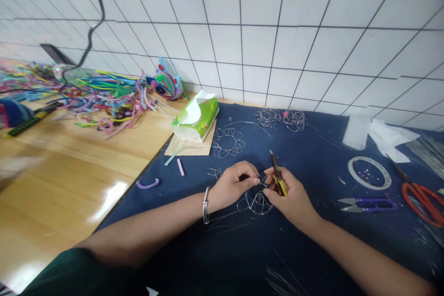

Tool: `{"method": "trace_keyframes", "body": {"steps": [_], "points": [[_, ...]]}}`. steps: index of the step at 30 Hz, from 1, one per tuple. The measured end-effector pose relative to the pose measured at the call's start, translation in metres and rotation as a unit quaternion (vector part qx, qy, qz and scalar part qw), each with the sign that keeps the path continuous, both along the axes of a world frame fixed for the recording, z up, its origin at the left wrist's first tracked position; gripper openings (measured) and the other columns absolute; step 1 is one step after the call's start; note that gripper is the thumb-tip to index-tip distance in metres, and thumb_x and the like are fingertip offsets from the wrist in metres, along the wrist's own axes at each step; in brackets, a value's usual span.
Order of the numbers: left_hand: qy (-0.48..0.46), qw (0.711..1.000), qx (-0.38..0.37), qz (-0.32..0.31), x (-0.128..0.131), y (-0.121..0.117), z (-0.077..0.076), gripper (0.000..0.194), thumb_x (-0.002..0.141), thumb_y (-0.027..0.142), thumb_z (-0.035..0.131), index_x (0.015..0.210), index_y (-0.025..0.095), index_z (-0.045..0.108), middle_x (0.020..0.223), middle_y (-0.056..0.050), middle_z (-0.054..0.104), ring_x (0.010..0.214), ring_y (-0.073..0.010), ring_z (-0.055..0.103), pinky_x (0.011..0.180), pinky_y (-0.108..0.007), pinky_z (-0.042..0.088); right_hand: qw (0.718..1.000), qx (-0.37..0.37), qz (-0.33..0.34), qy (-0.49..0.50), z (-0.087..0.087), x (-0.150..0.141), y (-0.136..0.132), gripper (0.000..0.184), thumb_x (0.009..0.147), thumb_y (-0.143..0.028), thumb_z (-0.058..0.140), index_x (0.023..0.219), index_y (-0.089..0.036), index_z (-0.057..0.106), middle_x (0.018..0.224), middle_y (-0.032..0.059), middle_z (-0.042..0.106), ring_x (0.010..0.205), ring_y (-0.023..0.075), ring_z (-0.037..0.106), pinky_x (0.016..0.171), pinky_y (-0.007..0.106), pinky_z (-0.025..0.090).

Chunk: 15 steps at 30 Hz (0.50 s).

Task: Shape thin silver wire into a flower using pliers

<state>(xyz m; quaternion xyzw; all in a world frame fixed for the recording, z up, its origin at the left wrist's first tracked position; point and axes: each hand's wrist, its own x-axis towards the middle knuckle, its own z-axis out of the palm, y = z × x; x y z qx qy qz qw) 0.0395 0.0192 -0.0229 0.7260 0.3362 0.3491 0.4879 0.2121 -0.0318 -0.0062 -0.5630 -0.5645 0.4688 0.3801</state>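
Note:
My left hand (236,185), with a silver bangle on its wrist, is closed in a pinch on a looped wire piece (258,204). The piece has several thin wire loops and sits low over the dark blue cloth. My right hand (286,194) is closed around yellow-handled pliers (280,180), their dark jaws pointing up and away. Its thumb and a finger also come close to the same wire piece; whether they pinch it is hard to see. Beyond my left hand lies a flower-shaped wire ring (228,142).
A green tissue pack (199,118) lies behind. At right are a white ring tray (369,173) with beads, purple thread snips (367,204) and orange-handled scissors (421,201). Wire tangles (280,119) lie near the tiled wall. Colourful pipe cleaners (118,97) cover the left table's back.

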Motion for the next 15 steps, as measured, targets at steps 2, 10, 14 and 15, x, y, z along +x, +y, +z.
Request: {"method": "trace_keyframes", "body": {"steps": [2, 10, 14, 15], "points": [[0.001, 1.000, 0.001, 0.000, 0.0003, -0.0002, 0.0000, 0.010, 0.080, 0.023, 0.056, 0.077, 0.013, 0.054, 0.085, -0.005, 0.057, 0.080, -0.0120, 0.055, 0.076, -0.028, 0.044, 1.000, -0.001, 0.003, -0.002, 0.0000, -0.0005, 0.0001, 0.034, 0.069, -0.017, 0.055, 0.101, -0.024, 0.047, 0.081, -0.0022, 0.050, 0.069, 0.0102, 0.050, 0.064, 0.024, 0.045], [0.009, 1.000, 0.015, -0.008, 0.0001, -0.0016, -0.0009, 0.008, 0.079, 0.020, 0.057, 0.077, 0.013, 0.055, 0.087, -0.005, 0.057, 0.081, -0.0123, 0.055, 0.076, -0.029, 0.045, 1.000, -0.018, -0.006, -0.001, 0.0041, -0.0009, 0.0022, 0.027, 0.070, -0.015, 0.051, 0.096, -0.022, 0.049, 0.075, -0.0030, 0.050, 0.064, 0.0090, 0.049, 0.061, 0.024, 0.043], [0.006, 1.000, 0.021, -0.013, 0.0003, -0.0015, 0.0018, 0.008, 0.080, 0.019, 0.057, 0.076, 0.013, 0.055, 0.087, -0.005, 0.057, 0.082, -0.0122, 0.055, 0.077, -0.029, 0.045, 1.000, -0.014, -0.013, -0.005, 0.0018, 0.0000, 0.0034, 0.028, 0.068, -0.015, 0.051, 0.096, -0.021, 0.050, 0.076, -0.0029, 0.050, 0.063, 0.0086, 0.048, 0.060, 0.023, 0.042], [0.006, 1.000, 0.022, -0.014, 0.0002, -0.0013, 0.0024, 0.007, 0.080, 0.019, 0.057, 0.076, 0.013, 0.055, 0.087, -0.005, 0.057, 0.083, -0.0122, 0.055, 0.077, -0.029, 0.045, 1.000, -0.013, -0.012, -0.006, 0.0015, 0.0005, 0.0036, 0.028, 0.068, -0.015, 0.051, 0.096, -0.021, 0.050, 0.075, -0.0031, 0.050, 0.063, 0.0084, 0.048, 0.059, 0.023, 0.042]]}}
